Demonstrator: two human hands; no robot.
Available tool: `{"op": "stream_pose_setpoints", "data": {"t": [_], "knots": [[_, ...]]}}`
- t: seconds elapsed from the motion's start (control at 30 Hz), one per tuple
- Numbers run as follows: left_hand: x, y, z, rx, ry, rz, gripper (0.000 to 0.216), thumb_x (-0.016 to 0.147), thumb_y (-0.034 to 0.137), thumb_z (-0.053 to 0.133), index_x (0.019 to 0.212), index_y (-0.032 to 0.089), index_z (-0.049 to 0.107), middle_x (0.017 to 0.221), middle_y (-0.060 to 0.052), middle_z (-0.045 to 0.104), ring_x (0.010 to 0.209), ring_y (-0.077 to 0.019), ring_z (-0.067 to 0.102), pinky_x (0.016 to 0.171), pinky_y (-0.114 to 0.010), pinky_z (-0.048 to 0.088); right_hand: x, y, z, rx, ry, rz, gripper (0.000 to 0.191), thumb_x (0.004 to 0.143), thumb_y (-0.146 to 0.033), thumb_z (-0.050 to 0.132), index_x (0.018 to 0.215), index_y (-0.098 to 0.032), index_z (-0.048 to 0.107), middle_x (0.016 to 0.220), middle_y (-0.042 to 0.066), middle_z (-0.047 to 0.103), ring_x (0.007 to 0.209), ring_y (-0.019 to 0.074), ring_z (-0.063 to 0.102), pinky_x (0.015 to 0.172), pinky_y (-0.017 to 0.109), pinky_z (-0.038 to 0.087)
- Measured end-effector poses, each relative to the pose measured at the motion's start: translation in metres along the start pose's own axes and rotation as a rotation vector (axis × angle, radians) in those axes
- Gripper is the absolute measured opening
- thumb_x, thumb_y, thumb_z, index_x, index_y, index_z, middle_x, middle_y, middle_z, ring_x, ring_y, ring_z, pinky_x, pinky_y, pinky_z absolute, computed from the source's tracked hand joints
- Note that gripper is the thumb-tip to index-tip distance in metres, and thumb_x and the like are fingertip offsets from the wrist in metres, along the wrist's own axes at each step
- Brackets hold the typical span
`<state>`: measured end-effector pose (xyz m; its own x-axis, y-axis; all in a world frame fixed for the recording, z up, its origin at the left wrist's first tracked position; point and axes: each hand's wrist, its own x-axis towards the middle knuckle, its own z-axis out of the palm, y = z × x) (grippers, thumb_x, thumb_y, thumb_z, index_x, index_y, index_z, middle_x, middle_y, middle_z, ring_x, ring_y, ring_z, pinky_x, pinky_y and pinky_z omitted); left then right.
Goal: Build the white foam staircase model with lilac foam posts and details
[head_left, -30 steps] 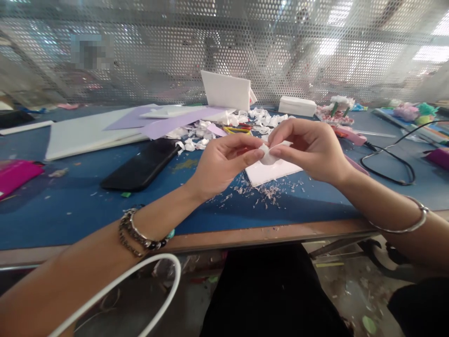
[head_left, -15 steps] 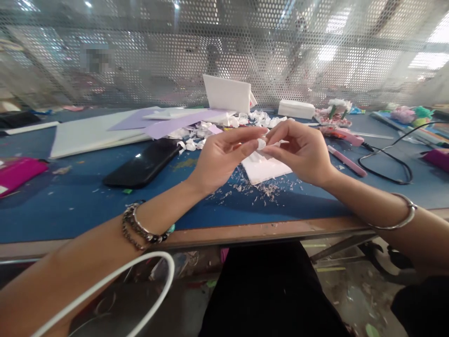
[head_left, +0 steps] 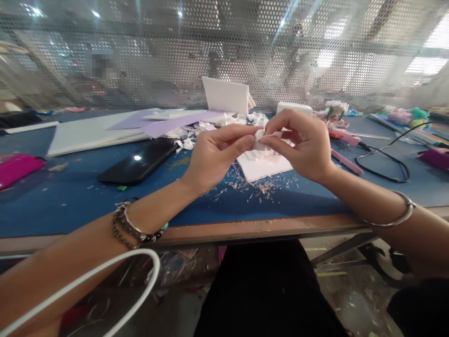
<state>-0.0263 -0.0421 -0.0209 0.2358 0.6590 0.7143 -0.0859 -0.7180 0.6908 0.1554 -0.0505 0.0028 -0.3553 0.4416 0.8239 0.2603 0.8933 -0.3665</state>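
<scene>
My left hand (head_left: 213,157) and my right hand (head_left: 301,142) meet above the blue table (head_left: 63,206), and both pinch one small white piece (head_left: 258,135) between thumb and fingertips. Most of the piece is hidden by my fingers. Directly below the hands lies a white sheet (head_left: 263,166) with pale shavings (head_left: 259,189) scattered in front of it. Bracelets show on both wrists.
A black phone (head_left: 138,161) lies left of the hands. White and purple sheets (head_left: 105,128), white petal scraps (head_left: 224,122) and a standing white card (head_left: 226,96) sit behind. A pink tool (head_left: 345,161), a black cable (head_left: 382,164) and a perforated metal screen (head_left: 224,47) are to the right and rear.
Both hands have risen slightly and drawn together, still pinching the white piece; the fingers have shifted their grip on it. The view has drifted a little.
</scene>
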Motion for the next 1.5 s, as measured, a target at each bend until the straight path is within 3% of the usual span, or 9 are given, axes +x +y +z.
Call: {"op": "stream_pose_setpoints", "data": {"t": [0.2,0.4,0.57,0.73,1.0,1.23,1.43,1.5], "knots": [[0.001,0.007,0.001,0.008,-0.037,0.057,0.016,0.074,0.024,0.073,0.09,0.025,0.073,0.089,0.001,0.072,0.083,-0.0141,0.067,0.079,-0.027,0.057,-0.001,0.002,0.0,-0.011,-0.05,-0.028,0.01,0.083,-0.027,0.06,0.078,-0.019,0.056,0.08,0.0,0.062,0.075,0.0094,0.057,0.067,0.022,0.051],[0.004,0.006,-0.003,0.042,-0.065,0.032,0.014,0.073,0.027,0.074,0.086,0.022,0.071,0.088,0.0,0.071,0.083,-0.0147,0.066,0.08,-0.028,0.055,-0.003,0.004,0.001,0.091,-0.084,-0.015,0.008,0.084,-0.024,0.059,0.085,-0.018,0.055,0.08,-0.002,0.059,0.073,0.006,0.056,0.067,0.018,0.05],[0.009,-0.001,-0.006,-0.007,-0.039,-0.041,0.012,0.073,0.031,0.074,0.078,0.021,0.069,0.081,0.0,0.068,0.077,-0.0131,0.065,0.073,-0.026,0.054,0.003,0.005,-0.01,0.058,-0.164,-0.167,0.029,0.082,-0.019,0.06,0.11,-0.02,0.052,0.1,-0.001,0.061,0.081,0.0076,0.058,0.071,0.021,0.052],[0.01,-0.004,-0.007,-0.017,-0.051,-0.124,0.023,0.069,0.037,0.076,0.078,0.018,0.069,0.079,-0.001,0.068,0.077,-0.0137,0.064,0.074,-0.026,0.054,0.008,0.003,-0.017,-0.199,-0.239,-0.307,0.018,0.086,-0.018,0.055,0.101,-0.018,0.064,0.093,0.003,0.068,0.08,0.0114,0.06,0.072,0.026,0.05],[0.01,-0.005,-0.008,-0.024,-0.057,-0.155,0.025,0.069,0.04,0.075,0.077,0.018,0.069,0.08,0.0,0.066,0.073,-0.0101,0.062,0.073,-0.022,0.052,0.008,0.004,-0.02,-0.338,-0.222,-0.393,0.018,0.088,-0.023,0.053,0.098,-0.023,0.068,0.089,0.0,0.066,0.075,0.0085,0.061,0.068,0.023,0.05],[0.011,-0.002,-0.007,-0.008,-0.07,-0.172,0.028,0.068,0.042,0.076,0.075,0.016,0.068,0.077,-0.001,0.064,0.073,-0.0116,0.061,0.072,-0.024,0.051,0.007,0.004,-0.022,-0.403,-0.222,-0.382,0.021,0.089,-0.024,0.05,0.101,-0.023,0.066,0.092,-0.001,0.065,0.078,0.0089,0.061,0.071,0.024,0.049],[0.011,-0.001,-0.005,-0.016,-0.101,-0.168,0.027,0.068,0.041,0.075,0.075,0.016,0.068,0.075,-0.001,0.064,0.072,-0.0123,0.062,0.072,-0.027,0.051,0.006,0.005,-0.02,-0.387,-0.157,-0.529,0.017,0.087,-0.017,0.053,0.096,-0.016,0.067,0.086,0.004,0.065,0.076,0.0096,0.06,0.069,0.023,0.051],[0.01,-0.002,-0.005,-0.025,-0.103,-0.152,0.026,0.068,0.04,0.076,0.075,0.017,0.068,0.076,-0.001,0.065,0.071,-0.0118,0.062,0.071,-0.026,0.052,0.005,0.005,-0.019,-0.395,-0.154,-0.481,0.016,0.089,-0.02,0.052,0.095,-0.019,0.067,0.086,0.003,0.064,0.077,0.0097,0.06,0.071,0.024,0.051]]}}
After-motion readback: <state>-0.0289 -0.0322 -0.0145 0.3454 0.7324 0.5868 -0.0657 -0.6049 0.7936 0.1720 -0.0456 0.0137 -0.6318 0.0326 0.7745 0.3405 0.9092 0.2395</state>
